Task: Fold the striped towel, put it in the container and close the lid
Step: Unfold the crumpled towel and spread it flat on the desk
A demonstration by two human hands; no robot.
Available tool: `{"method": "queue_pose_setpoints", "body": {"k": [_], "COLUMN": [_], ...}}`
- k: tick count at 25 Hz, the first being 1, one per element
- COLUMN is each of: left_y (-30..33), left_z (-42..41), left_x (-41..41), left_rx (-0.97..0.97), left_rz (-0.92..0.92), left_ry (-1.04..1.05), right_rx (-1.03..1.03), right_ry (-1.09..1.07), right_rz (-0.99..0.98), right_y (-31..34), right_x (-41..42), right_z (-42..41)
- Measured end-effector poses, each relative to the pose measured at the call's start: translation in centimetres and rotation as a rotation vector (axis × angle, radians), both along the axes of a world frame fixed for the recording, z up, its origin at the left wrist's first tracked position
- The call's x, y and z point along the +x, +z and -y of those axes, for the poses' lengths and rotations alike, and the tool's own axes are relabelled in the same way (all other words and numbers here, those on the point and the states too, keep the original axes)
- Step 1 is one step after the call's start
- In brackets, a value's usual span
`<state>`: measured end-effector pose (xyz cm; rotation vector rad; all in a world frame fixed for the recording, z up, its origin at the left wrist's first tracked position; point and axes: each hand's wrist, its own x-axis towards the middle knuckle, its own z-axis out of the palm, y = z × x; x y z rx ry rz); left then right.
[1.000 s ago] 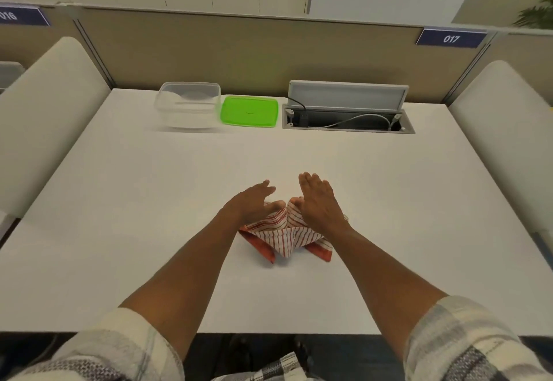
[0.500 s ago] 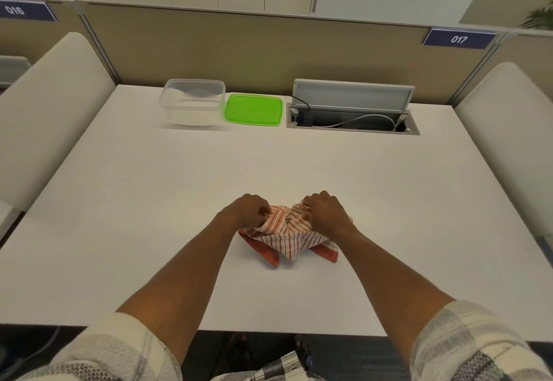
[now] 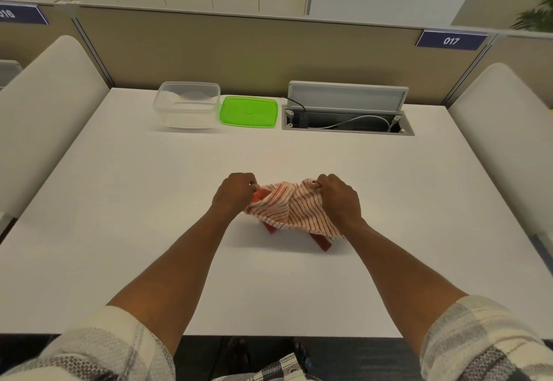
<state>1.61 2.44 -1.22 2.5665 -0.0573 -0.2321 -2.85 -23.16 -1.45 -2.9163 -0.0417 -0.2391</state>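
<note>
The striped towel (image 3: 288,211), white with red stripes and a red border, hangs bunched just above the white table (image 3: 149,201) near its middle. My left hand (image 3: 236,193) grips its left top edge and my right hand (image 3: 339,198) grips its right top edge, both fists closed on the cloth. Its lower red corners touch the table. Far back on the table stands the clear plastic container (image 3: 187,105), open and empty. The green lid (image 3: 249,111) lies flat right beside it.
An open cable tray (image 3: 347,122) with a raised grey flap and cables is sunk into the table at the back right. A beige partition runs behind the table. White padded dividers stand at both sides.
My hands went from open above the crumpled towel to closed on it. They have since moved apart and lifted the towel's top edge, stretching it.
</note>
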Motion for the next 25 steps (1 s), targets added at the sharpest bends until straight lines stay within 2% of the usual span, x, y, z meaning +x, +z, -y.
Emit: {"method": "queue_pose_setpoints", "body": {"k": [4, 7, 12, 17, 20, 22, 25], "left_y": [0.6, 0.5, 0.1, 1.5, 2.3, 2.7, 2.8], "left_z": [-0.6, -0.8, -0.4, 0.9, 1.9, 2.4, 2.5], "left_x": [0.9, 1.1, 0.7, 0.9, 0.9, 0.9, 0.7], "left_rx": [0.023, -0.004, -0.247, -0.628, -0.835, -0.903, -0.846], "left_rz": [0.008, -0.074, -0.147, -0.308, -0.324, -0.356, -0.36], "left_ry": [-0.004, -0.065, 0.052, 0.291, 0.368, 0.371, 0.326], "right_rx": [0.111, 0.175, 0.154, 0.164, 0.212, 0.224, 0.261], "right_ry": [-0.114, -0.152, -0.008, 0.265, 0.348, 0.333, 0.241], "right_rz": [0.069, 0.047, 0.064, 0.136, 0.069, 0.024, -0.012], "right_y": [0.4, 0.7, 0.0, -0.5, -0.8, -1.2, -1.8], "right_x": [1.0, 1.6, 1.4, 0.0, -0.9, -1.3, -1.4], "right_z": [0.7, 0.7, -0.4, -3.1, -4.9, -5.7, -6.0]}}
